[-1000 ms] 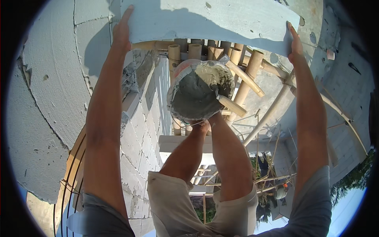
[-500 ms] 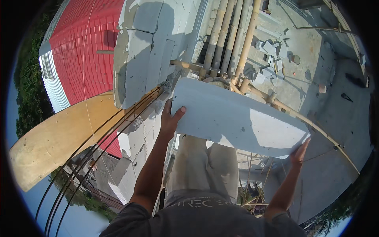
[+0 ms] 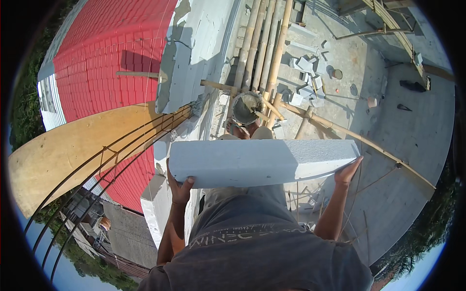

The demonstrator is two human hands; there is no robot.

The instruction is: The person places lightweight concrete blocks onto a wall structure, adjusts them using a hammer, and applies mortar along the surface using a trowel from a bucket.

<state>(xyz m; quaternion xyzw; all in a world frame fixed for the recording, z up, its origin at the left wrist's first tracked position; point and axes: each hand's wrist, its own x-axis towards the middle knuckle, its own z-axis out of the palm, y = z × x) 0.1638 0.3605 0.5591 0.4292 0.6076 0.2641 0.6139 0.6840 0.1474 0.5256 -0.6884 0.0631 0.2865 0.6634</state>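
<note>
I hold a long pale-grey block (image 3: 252,162) crosswise in front of my torso. My left hand (image 3: 180,188) grips its left end, thumb over the near edge. At the other end, my right hand (image 3: 347,170) cups the lower corner. Beyond the block, a bucket of wet grey mortar (image 3: 241,112), with wooden-handled tools in it, stands by my bare feet at the ends of bamboo poles (image 3: 264,39). A wall of pale blocks (image 3: 187,58) runs along my left, with grey mortar smeared on its top.
A steel rebar cage (image 3: 114,153) and plywood board (image 3: 58,150) extend at left, over red roofing (image 3: 102,58). A bamboo rail (image 3: 359,135) crosses at right. Far below, loose blocks (image 3: 306,65) lie on a concrete floor (image 3: 354,58). The drop beside the scaffold is visible.
The block has come from outstretched arms in toward my torso and now lies more level. Both hands still hold its ends. The view has shifted, showing more roof and floor below.
</note>
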